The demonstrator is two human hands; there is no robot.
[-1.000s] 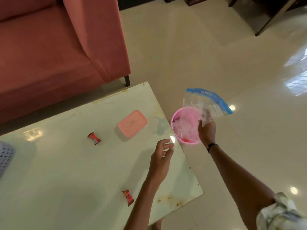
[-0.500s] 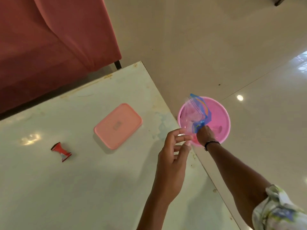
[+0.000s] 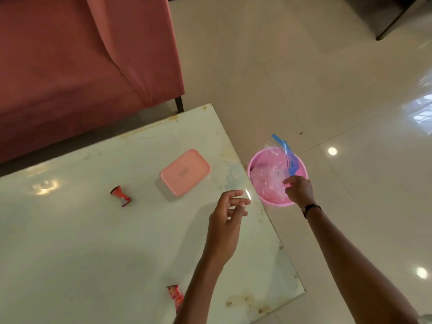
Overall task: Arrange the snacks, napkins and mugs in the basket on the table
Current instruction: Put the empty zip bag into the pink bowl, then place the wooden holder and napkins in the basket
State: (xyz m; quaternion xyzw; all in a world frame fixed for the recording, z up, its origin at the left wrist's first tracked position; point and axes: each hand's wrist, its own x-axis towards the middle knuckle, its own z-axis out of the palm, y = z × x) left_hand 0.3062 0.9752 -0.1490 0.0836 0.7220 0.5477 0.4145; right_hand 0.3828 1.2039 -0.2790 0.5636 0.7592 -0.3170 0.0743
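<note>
My right hand (image 3: 299, 191) reaches down over a pink bin (image 3: 301, 169) on the floor beside the table. It pinches the blue-zipped edge of a clear plastic zip bag (image 3: 281, 157) that sits mostly inside the bin. Over the table's right side hovers my left hand (image 3: 230, 213), fingers loosely curled and holding nothing. Two small red snack wrappers lie on the table, one (image 3: 121, 196) at mid-left and one (image 3: 175, 296) near the front, partly behind my left forearm. No basket, mug or napkin shows.
A pink lidded box (image 3: 185, 171) rests on the pale glass table (image 3: 70, 253), near its right edge. A red sofa (image 3: 81, 61) stands behind the table. Glossy tiled floor (image 3: 350, 101) spreads to the right, with a dark furniture leg at the top right.
The bag has gone from held above the bin to pushed down into it. My left hand stayed hovering over the table. The camera view shifted.
</note>
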